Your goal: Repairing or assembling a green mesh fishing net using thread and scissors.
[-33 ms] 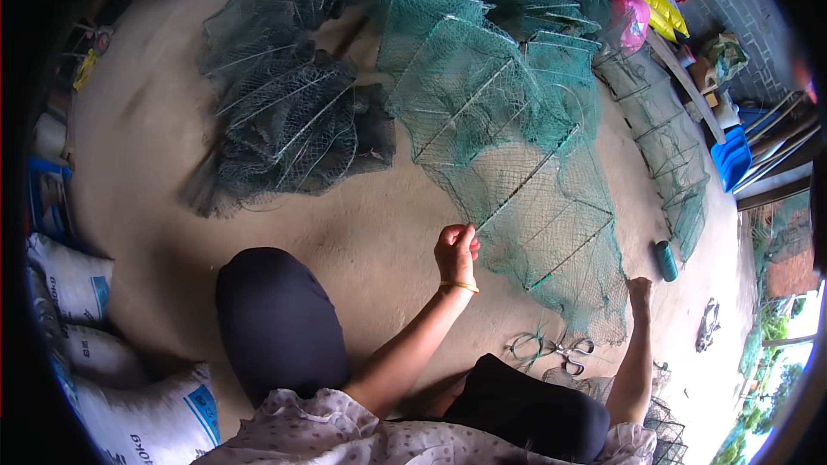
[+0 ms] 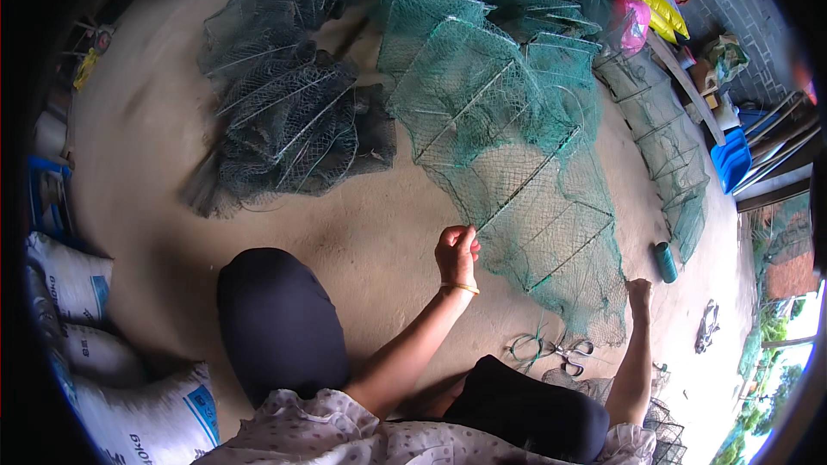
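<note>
A green folding net trap (image 2: 534, 198) with straight frame rods lies spread over the floor in front of me. My left hand (image 2: 457, 257) is closed in a pinch at its near left edge, by the end of a rod. At the near right edge of the mesh, my right hand (image 2: 639, 290) is closed on the netting, its fingertips mostly hidden. A pair of scissors (image 2: 575, 356) lies between my hands near my right knee, beside a loop of green twine (image 2: 527, 348). Beyond my right hand is a green twine spool (image 2: 665, 262).
A dark net heap (image 2: 289, 120) lies at the far left. Another long net (image 2: 659, 133) stretches along the right. White sacks (image 2: 146, 405) are stacked at the near left. A blue plastic scoop-like thing (image 2: 732, 159) and several poles lean by the right wall.
</note>
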The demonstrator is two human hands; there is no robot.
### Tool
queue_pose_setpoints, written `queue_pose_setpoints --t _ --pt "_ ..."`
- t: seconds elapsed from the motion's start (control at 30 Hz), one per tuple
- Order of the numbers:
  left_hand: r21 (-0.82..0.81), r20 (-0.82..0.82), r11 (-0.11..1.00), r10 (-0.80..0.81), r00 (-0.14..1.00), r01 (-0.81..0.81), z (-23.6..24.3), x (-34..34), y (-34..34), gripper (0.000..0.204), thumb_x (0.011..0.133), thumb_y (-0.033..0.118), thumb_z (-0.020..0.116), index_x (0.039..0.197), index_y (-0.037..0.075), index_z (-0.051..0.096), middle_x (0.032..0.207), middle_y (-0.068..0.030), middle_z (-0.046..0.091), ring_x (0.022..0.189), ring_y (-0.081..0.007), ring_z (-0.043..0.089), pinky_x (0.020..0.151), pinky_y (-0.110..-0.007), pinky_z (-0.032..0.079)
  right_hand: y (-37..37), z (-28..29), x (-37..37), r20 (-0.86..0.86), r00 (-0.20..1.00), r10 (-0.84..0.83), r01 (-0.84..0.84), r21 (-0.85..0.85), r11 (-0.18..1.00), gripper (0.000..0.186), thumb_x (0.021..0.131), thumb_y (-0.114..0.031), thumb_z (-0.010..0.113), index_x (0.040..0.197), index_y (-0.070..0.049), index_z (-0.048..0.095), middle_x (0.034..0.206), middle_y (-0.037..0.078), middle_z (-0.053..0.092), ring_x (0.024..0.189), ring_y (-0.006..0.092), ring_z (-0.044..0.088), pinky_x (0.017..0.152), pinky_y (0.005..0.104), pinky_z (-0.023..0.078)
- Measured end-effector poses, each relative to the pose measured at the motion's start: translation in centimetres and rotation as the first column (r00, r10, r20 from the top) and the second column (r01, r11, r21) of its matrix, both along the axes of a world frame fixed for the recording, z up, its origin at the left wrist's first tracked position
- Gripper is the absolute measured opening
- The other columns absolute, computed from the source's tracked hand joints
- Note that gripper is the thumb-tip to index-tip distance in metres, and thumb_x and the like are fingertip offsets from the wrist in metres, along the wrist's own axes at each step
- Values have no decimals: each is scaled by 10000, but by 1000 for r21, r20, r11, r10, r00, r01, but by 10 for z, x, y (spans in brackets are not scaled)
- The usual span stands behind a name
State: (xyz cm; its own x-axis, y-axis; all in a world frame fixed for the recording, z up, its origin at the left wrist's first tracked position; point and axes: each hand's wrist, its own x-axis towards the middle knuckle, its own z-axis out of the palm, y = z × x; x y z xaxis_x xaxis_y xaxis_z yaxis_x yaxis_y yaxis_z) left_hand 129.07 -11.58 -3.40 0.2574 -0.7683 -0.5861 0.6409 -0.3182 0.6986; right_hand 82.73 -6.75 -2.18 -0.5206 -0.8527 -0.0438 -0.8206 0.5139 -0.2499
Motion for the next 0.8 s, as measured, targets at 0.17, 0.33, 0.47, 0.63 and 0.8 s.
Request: queue_pose_setpoints --t 0.17,0.33,0.47,0.63,0.8 --pt "-18 16 1000 14 1000 -13 -1 -2 1 153 828 213 637 854 87 554 744 4 558 628 -87 542 532 -225 419 2 -3 0 -28 994 -105 106 29 994 228 664 -178 615 714 42 646 682 209 627 678 259 629 645 393 463" --pt "-11 7 1000 -1 1000 1 -12 -4 3 149 812 213 646 868 95 574 727 -5 573 628 -95 552 538 -233 437 5 -7 -5 -5 998 -68 68 1 998 210 672 -170 626 723 31 658 703 197 646 691 252 637 657 381 472" --pt "-38 340 998 51 939 -41 -19 3 -4 331 735 163 716 979 66 515 844 -14 511 716 -108 484 623 -253 427 3 -9 -5 58 994 -94 94 4 996 195 682 -165 636 719 26 658 683 180 647 661 239 634 643 375 472" --pt "-373 469 927 217 856 -31 10 18 -31 356 736 39 689 1046 48 514 895 -19 440 796 -112 420 724 -255 407 7 -5 5 19 996 -88 89 -18 996 210 700 -192 655 720 17 661 669 173 642 639 241 625 630 373 471" --pt "-537 591 828 232 772 162 54 9 -93 254 785 -23 625 1019 65 579 979 -31 535 877 -122 507 785 -273 426 19 -12 18 64 994 -94 97 -53 994 192 684 -197 642 721 -11 671 646 175 630 617 260 636 601 365 485"
